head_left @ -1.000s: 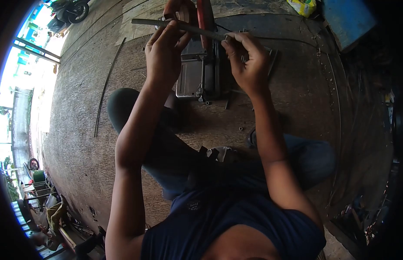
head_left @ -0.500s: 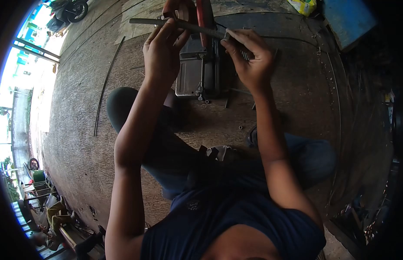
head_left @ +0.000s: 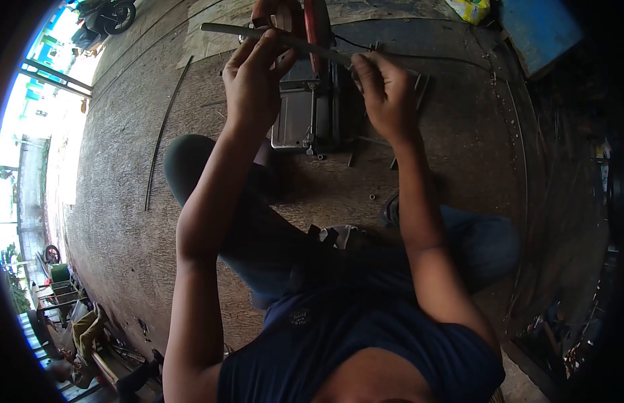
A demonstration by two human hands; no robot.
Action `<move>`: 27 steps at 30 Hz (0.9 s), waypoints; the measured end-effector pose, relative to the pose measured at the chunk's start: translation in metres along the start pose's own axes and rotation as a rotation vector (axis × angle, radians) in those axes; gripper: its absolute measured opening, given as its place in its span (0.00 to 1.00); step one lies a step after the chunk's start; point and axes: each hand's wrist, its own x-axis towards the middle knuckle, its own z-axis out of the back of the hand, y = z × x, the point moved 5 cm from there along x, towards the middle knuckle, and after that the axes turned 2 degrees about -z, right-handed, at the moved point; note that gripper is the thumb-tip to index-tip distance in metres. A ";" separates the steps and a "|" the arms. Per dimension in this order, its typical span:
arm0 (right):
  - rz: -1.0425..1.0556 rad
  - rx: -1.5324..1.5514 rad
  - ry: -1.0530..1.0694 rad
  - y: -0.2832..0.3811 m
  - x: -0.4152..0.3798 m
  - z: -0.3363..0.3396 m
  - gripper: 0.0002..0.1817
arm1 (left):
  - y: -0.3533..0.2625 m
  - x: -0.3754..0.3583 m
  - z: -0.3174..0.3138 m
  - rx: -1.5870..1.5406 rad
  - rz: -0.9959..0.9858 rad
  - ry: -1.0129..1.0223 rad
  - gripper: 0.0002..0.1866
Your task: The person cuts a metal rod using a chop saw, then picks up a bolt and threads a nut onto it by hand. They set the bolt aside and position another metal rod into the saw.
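A long grey rod [head_left: 225, 29], threaded along part of its length, slants down from upper left to right across the top of the view. My left hand [head_left: 253, 74] pinches it near the middle, its free end sticking out to the left. The fingers of my right hand [head_left: 384, 84] are closed around the rod's right end and hide that end. Beneath and behind the rod stands a red cut-off machine [head_left: 313, 27] with a grey metal base [head_left: 292, 124].
Thin rods [head_left: 167, 127] lie on the brown floor [head_left: 124, 161], left and right of the machine. A small nut [head_left: 372, 197] is near my foot. A blue panel [head_left: 540, 33] and yellow bag [head_left: 470, 9] stand upper right, a motorbike [head_left: 110, 19] upper left.
My right hand has turned and its fingers have curled in around the rod's right end, covering the nut-like piece seen there before. My left hand and the rod have barely moved.
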 end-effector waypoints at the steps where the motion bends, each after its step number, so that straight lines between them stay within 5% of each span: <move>1: -0.131 0.103 0.053 -0.011 -0.002 -0.001 0.19 | 0.000 -0.001 -0.001 0.011 -0.007 0.015 0.07; 8: -0.472 0.306 0.148 -0.028 -0.006 -0.004 0.23 | 0.006 -0.002 -0.001 0.045 -0.018 0.049 0.07; 12: -0.483 0.346 0.123 -0.023 -0.006 -0.005 0.24 | 0.006 -0.002 -0.003 0.037 -0.008 0.022 0.07; 18: -0.326 0.239 0.200 -0.019 -0.003 -0.004 0.21 | 0.013 0.001 0.004 -0.032 0.054 -0.025 0.08; 23: 0.094 -0.019 -0.020 0.006 0.003 -0.001 0.15 | 0.026 0.007 0.012 -0.172 0.153 -0.050 0.12; 27: -0.012 -0.022 -0.034 0.005 -0.003 -0.005 0.16 | 0.023 0.000 0.006 -0.095 0.162 -0.039 0.15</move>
